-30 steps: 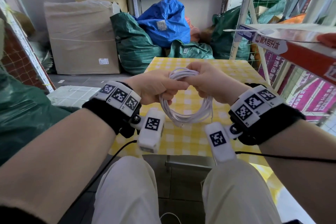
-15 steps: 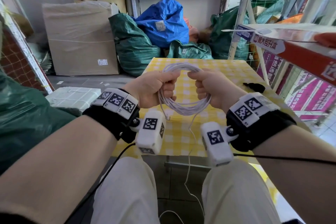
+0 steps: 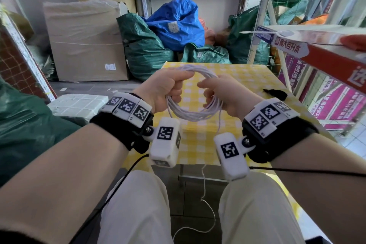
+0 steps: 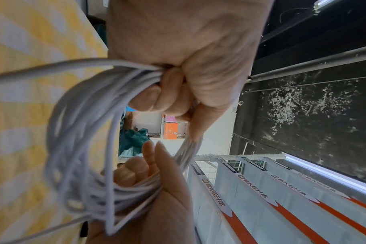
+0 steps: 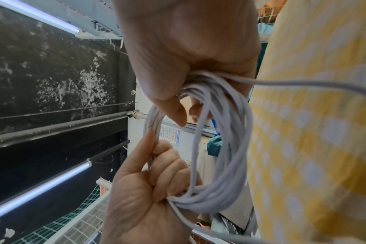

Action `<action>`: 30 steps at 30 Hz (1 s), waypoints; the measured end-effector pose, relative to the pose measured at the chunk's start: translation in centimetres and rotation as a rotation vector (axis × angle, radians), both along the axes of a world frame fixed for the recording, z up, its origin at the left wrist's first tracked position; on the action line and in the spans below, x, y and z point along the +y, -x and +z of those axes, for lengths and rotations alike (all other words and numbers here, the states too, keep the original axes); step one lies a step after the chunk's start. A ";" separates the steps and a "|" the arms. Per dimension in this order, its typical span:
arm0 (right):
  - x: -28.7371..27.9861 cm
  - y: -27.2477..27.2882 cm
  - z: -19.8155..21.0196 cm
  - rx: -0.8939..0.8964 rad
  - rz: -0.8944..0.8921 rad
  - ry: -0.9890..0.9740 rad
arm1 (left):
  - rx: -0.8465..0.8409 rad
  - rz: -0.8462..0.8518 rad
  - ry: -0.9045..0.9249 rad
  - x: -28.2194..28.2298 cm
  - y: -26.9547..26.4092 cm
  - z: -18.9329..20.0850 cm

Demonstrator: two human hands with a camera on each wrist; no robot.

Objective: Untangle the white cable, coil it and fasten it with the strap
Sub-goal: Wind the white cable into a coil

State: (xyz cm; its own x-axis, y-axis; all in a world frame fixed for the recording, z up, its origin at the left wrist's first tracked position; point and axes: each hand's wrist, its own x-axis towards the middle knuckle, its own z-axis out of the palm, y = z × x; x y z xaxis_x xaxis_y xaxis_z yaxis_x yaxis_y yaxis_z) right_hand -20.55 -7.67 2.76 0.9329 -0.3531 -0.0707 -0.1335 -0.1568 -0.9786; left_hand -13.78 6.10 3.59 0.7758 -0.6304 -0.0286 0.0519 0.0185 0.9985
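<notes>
The left hand (image 3: pixel 161 87) has its fingers (image 4: pixel 157 97) curled tight round one side of the cable (image 3: pixel 195 114) coil; the right hand (image 3: pixel 223 95) grips the opposite side, thumb extended. The coil hangs between them above the yellow-checked bench (image 3: pixel 247 77), one loose end trailing down between the knees toward the floor. A black strap (image 3: pixel 275 93) lies on the bench to the right

Head view downward; wrist views close, both on coil (image 3: pixel 193 93)
</notes>
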 end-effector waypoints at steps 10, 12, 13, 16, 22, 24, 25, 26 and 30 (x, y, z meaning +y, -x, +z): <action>0.2 -0.3 -0.1 0.189 0.077 -0.209 | -0.043 0.200 0.267 -0.4 0.0 0.2; 0.2 -0.2 -0.2 0.248 0.134 -0.232 | -0.044 0.219 0.298 -0.3 -0.1 0.1; 0.2 -0.2 -0.2 0.270 0.170 -0.241 | -0.048 0.230 0.310 -0.3 -0.2 0.1; 0.0 0.0 -0.3 0.303 0.267 -0.267 | -0.067 0.250 0.339 -0.2 -0.1 -0.1; -0.1 0.1 -0.4 0.340 0.375 -0.358 | -0.074 0.266 0.380 -0.3 0.0 -0.2; 0.1 -0.1 -0.5 0.330 0.372 -0.404 | -0.074 0.264 0.389 -0.3 -0.1 -0.3; 0.2 -0.2 -0.6 0.312 0.355 -0.434 | -0.071 0.261 0.396 -0.3 -0.1 -0.3; 0.3 -0.3 -0.7 0.285 0.330 -0.464 | -0.065 0.261 0.401 -0.3 -0.1 -0.4; 0.8 -1.2 -1.1 0.167 0.203 -0.588 | -0.038 0.282 0.411 -0.2 -0.2 -0.6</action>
